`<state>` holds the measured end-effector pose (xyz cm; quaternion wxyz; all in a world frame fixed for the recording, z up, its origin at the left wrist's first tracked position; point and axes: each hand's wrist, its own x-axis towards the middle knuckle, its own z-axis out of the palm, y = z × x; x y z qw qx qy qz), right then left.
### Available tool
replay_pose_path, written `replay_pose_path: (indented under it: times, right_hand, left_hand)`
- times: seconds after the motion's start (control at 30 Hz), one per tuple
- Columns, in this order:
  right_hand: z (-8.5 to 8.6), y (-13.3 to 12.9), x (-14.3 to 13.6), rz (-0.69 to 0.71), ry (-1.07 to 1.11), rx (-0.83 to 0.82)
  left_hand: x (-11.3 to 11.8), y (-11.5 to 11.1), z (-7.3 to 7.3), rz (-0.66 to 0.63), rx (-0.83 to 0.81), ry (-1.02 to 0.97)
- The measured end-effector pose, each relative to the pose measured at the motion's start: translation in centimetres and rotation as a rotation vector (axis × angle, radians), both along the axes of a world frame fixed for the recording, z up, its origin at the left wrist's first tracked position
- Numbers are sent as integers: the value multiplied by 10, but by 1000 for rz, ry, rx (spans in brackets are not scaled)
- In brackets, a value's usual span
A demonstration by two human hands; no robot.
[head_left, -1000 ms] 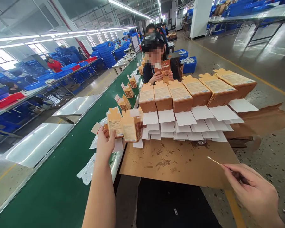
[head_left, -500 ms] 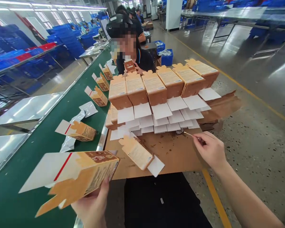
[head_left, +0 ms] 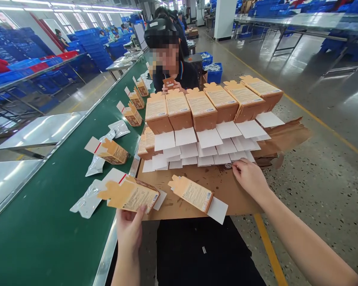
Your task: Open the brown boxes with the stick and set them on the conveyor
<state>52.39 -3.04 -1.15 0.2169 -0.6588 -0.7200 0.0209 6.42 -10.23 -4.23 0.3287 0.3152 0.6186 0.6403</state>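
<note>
My left hand (head_left: 129, 226) grips an open brown carton (head_left: 135, 194) from below, tilted over the belt's edge, its tan and white flaps spread to the left. At the front of the stacked boxes, my right hand (head_left: 250, 179) is closed in a pinch; the thin cotton swab seen earlier is now mostly hidden by the fingers. Its fingertips are beside a small round shiny dish (head_left: 228, 165). Between my hands, a second open carton (head_left: 195, 194) lies on the cardboard sheet (head_left: 164, 206), its white flap pointing toward me.
Several brown boxes (head_left: 203, 113) are stacked ahead, white flaps facing me. On the green conveyor belt (head_left: 62, 167) at left are open cartons (head_left: 115, 153) and silvery pouches (head_left: 88, 198). Opposite, a person (head_left: 179, 75) holds a brown piece. Torn brown paper (head_left: 289, 137) sticks out right.
My left hand brought its carton up and away from me, uncovering a silvery pouch on the belt. My right hand moved left to the small dish. The view has shifted slightly.
</note>
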Motion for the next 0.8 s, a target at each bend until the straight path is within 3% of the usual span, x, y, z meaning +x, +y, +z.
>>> replay_pose_path:
  times: [0.1, 0.17, 0.27, 0.37, 0.47, 0.53, 0.67, 0.8]
  right_hand:
    - [15, -26, 3, 5, 72, 168]
    - [23, -53, -10, 42, 172, 313]
    - [22, -97, -65, 157, 433, 401]
    - [5, -127, -150, 354, 667, 295]
    - [-19, -124, -217, 506, 667, 194]
    - [-34, -109, -238, 513, 606, 197]
    - [-55, -82, -241, 467, 550, 176]
    - [-63, -74, -240, 503, 490, 120]
  left_hand:
    - [-9, 8, 1, -1, -34, -7]
    - [-13, 9, 1, -47, -72, -21]
    - [-13, 6, -3, -96, -79, -38]
    - [-14, 4, -10, -74, -72, -10]
    - [-21, 4, -15, -93, -111, 36]
    - [-23, 5, -15, -96, -119, 55]
    - [-16, 3, -8, -110, -113, 75]
    - [-8, 0, -4, -150, -124, 97]
